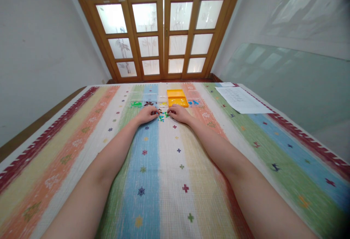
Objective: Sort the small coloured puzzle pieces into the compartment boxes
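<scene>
Both my arms stretch far out over a striped cloth (164,166). My left hand (147,114) and my right hand (177,113) rest on it on either side of a small heap of coloured pieces (163,116), green, blue and dark. Both hands have their fingers curled in towards the heap, with the fingertips at its edges. What they pinch, if anything, is too small to make out. Just beyond the hands lies a clear compartment box (144,100) with green, dark, yellow and blue pieces sorted in it, and an orange tray (177,97) holding a few small bits.
A white printed sheet (242,99) lies at the far right of the cloth. Wooden glazed doors (164,31) stand behind the table. A glass pane (295,78) leans along the right wall. A dark red border runs along both long sides of the cloth.
</scene>
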The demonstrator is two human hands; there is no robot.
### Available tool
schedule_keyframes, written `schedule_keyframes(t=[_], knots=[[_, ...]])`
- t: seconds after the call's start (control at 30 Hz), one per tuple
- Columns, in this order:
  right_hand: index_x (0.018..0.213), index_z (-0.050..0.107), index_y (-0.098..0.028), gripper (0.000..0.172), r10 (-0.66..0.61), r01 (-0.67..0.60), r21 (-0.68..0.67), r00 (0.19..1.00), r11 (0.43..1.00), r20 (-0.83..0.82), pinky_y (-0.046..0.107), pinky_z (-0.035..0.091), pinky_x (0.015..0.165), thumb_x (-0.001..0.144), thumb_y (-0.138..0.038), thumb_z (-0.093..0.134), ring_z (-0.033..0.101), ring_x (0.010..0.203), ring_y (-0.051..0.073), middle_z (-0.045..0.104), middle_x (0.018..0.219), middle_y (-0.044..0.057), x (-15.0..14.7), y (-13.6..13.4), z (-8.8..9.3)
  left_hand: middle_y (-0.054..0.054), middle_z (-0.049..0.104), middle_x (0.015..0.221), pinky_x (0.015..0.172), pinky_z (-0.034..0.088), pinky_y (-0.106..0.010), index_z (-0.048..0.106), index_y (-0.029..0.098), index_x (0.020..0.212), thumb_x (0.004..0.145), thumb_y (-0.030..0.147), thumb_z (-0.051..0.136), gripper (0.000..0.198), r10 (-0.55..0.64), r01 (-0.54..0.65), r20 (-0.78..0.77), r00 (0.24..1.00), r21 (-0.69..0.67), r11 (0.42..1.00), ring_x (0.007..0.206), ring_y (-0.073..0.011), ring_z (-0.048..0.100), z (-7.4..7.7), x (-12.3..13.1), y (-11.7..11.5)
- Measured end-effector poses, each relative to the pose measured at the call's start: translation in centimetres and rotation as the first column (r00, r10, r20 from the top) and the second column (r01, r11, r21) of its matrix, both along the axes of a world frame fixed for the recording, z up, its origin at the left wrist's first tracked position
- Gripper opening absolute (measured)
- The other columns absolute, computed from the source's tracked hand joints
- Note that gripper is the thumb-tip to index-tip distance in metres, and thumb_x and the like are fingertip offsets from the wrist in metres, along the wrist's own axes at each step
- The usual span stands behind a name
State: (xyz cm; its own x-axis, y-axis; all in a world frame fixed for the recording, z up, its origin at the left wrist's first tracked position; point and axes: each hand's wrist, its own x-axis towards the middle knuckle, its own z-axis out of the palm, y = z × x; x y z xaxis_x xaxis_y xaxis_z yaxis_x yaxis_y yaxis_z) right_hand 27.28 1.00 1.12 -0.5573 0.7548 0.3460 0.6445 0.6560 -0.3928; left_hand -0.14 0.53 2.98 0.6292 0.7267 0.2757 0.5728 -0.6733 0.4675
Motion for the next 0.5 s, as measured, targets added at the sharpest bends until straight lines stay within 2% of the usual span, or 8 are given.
schedule_keyframes(t=[0.13, 0.5], knots=[[0.102, 0.077, -0.02, 0.016, 0.0, 0.0, 0.015, 1.0, 1.0, -0.002, 0.028, 0.04, 0.082, 0.094, -0.02, 0.063, 0.059, 0.092, 0.02, 0.067, 0.096, 0.006, -0.05, -0.11, 0.11, -0.004, 0.068, 0.094, 0.084, 0.048, -0.032, 0.08, 0.025, 0.105, 0.087, 0.025, 0.062, 0.025, -0.129, 0.128, -0.014, 0.992, -0.05, 0.991, 0.085, -0.019, 0.062, 0.61, 0.58, -0.36], [0.101, 0.077, -0.02, 0.016, 0.003, -0.003, 0.024, 1.0, 1.0, -0.003, 0.028, 0.04, 0.083, 0.094, -0.02, 0.062, 0.059, 0.093, 0.02, 0.067, 0.096, 0.006, -0.1, -0.05, 0.02, -0.004, 0.063, 0.092, 0.083, 0.048, -0.033, 0.081, 0.025, 0.102, 0.086, 0.027, 0.065, 0.022, -0.155, 0.155, 0.012, 0.988, -0.113, 0.981, 0.086, -0.0188, 0.06, 0.64, 0.55, -0.51]])
